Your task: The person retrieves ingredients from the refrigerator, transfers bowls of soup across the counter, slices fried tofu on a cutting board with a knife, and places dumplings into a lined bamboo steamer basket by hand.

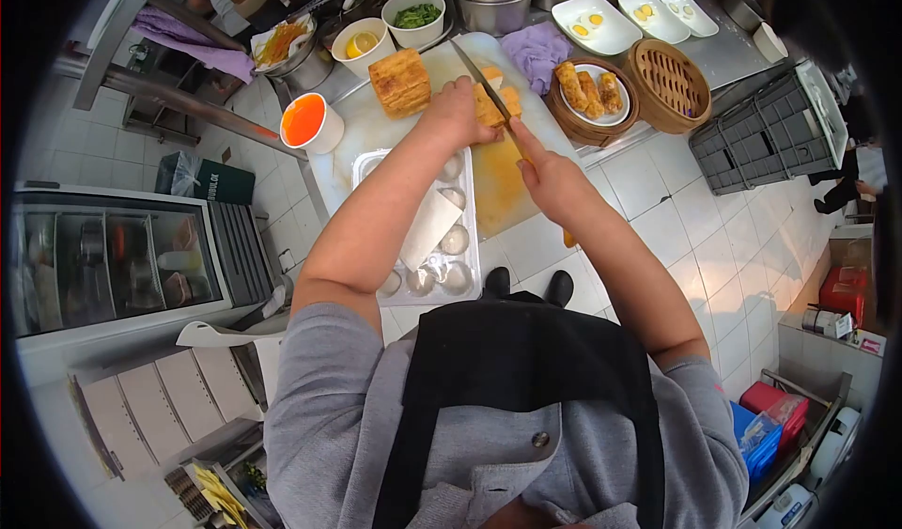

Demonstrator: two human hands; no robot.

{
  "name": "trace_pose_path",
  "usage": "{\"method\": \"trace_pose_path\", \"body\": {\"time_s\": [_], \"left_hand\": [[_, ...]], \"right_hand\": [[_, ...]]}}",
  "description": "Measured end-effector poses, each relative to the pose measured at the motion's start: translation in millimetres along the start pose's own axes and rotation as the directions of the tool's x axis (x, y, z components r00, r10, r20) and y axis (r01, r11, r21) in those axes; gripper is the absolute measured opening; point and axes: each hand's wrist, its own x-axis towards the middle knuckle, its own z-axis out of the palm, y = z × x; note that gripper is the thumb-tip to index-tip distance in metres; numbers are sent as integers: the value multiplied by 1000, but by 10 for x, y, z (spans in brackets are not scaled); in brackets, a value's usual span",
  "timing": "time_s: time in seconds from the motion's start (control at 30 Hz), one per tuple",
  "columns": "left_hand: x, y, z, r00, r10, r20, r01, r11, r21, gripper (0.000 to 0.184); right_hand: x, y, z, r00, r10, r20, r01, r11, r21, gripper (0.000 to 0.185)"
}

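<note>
My right hand (pixel 554 179) is closed round the handle of a long kitchen knife (pixel 484 78). Its blade points up and away, lying across golden-brown pieces (pixel 508 100) on the cutting board (pixel 526 167). My left hand (pixel 455 114) is bent over these pieces left of the blade, its fingers pressing on them and partly hiding them. A larger golden-brown block (pixel 400 83), like a crusty bread loaf, rests on the board just left of that hand. Under my left forearm lies a clear plastic tray (pixel 460 275) of round, pale items.
An orange-sauce cup (pixel 313 123) stands left of the board. Bowls of lemon (pixel 361 42) and chopped greens (pixel 413 17) sit behind. A purple cloth (pixel 534 54), a bamboo steamer with rolls (pixel 590 92) and white dishes (pixel 597 23) are to the right.
</note>
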Motion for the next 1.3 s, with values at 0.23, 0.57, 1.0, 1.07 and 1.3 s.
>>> {"method": "trace_pose_path", "body": {"time_s": [0.23, 0.57, 1.0, 1.07, 1.3], "left_hand": [[-93, -34, -123, 998, -56, 33, 59, 992, -111, 80], [-51, -103, -20, 1000, 25, 3, -24, 999, -38, 68], [-48, -120, -28, 999, -39, -19, 39, 999, 9, 74], [-63, -133, -59, 999, -39, -11, 38, 999, -25, 74], [-50, -108, -64, 996, -57, 75, 64, 993, -95, 85]], "right_hand": [[-686, -270, -389, 995, 32, 98, -33, 999, 7, 59], [-275, -314, -233, 987, 39, 154, -32, 999, -43, 60], [46, -138, 298, 998, -24, 56, 25, 1000, -8, 64], [134, -111, 373, 999, -45, -5, 45, 999, 14, 64], [-165, -218, -474, 984, -139, -113, 109, 965, -239, 54]]}}
